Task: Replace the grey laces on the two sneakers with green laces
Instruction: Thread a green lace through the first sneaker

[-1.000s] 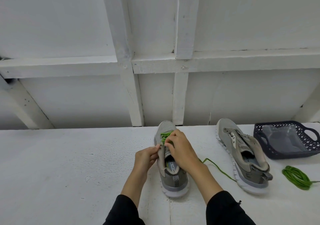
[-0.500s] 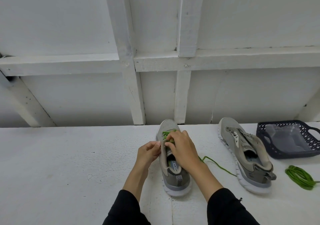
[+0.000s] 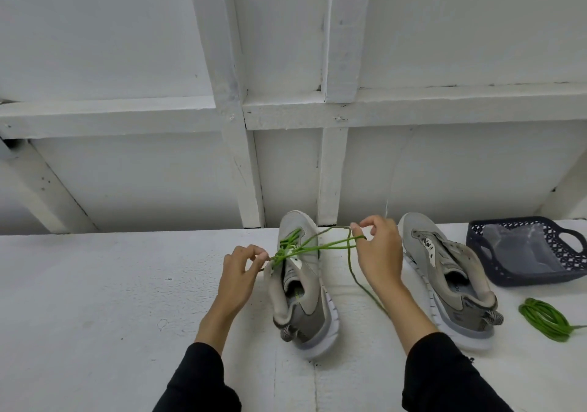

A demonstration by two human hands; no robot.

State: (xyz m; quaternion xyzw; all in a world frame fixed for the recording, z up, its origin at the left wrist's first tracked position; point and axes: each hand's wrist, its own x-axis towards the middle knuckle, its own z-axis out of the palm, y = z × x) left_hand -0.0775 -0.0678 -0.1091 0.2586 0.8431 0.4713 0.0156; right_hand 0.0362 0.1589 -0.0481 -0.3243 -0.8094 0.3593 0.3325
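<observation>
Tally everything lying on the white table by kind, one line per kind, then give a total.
Sneakers: 2, one being laced, one lying to its right
Green laces: 2, one being threaded through the sneaker, one coiled bundle
Baskets: 1, dark blue
Clear plastic bags: 1, inside the basket
Total: 6

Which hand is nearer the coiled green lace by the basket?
Right. The right hand pinches the lace strands between the two sneakers, nearer the coiled green lace; the left hand is beyond the first sneaker.
</observation>
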